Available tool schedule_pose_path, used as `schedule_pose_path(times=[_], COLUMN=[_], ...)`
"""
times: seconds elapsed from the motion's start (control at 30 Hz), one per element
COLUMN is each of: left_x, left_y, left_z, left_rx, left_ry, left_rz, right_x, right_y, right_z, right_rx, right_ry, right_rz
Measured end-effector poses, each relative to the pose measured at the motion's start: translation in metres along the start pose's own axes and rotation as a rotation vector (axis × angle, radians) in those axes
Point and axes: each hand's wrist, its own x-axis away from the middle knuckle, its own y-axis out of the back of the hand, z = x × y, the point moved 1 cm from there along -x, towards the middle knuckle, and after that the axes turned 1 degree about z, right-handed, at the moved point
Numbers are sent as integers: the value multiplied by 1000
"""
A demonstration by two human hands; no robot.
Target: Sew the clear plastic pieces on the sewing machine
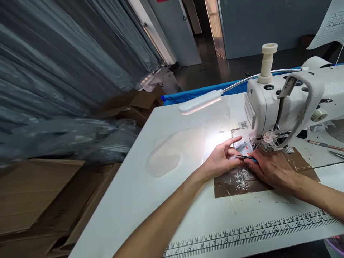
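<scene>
My right hand (272, 170) is closed around blue-handled thread snips (243, 157), just in front of the needle area of a white sewing machine (258, 107). Their dark pointed tips reach left to the fingers of my left hand (220, 157). That hand has its index finger stretched forward, while the thumb and other fingers come together; what they pinch is hidden. A small clear piece with red marks (245, 147) lies just beyond both hands. Beneath them, a brown sheet (231, 188) with a shiny clear surface is on the white table.
A lit lamp (201, 101) hangs over the white table (150, 200). A printed ruler (242, 236) runs along the front edge. Tweezers (335, 154) and a brown-handled tool (325, 144) lie right. Cardboard boxes (34, 193) and plastic sheeting (75, 139) stand left.
</scene>
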Motion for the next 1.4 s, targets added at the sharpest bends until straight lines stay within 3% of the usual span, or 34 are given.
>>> schedule_pose_path(times=[0.43, 0.67, 0.77, 0.9, 1.07, 1.23, 1.4], left_x=[2, 9, 8, 0, -8, -10, -7], left_y=[3, 3, -8, -18, -13, -10, -6], left_z=[1, -19, -21, -12, -3, -3, -5], left_rx=[-46, -593, -648, -505, -261, -151, -169], left_ry=[-70, -363, -332, -254, -139, 1, 9], left_rz=[53, -31, -86, -75, -19, -65, -162], right_x=[-5, 9, 16, 18, 16, 16, 19], right_y=[3, 21, 21, 19, 19, 19, 24], right_z=[6, -14, -25, -30, -30, -31, -32], right_rx=[-184, -210, -177, -177, -237, -224, -180], right_ry=[-130, -162, -210, -228, -280, -260, -225], right_rz=[5, -9, -53, -98, -19, -7, 4])
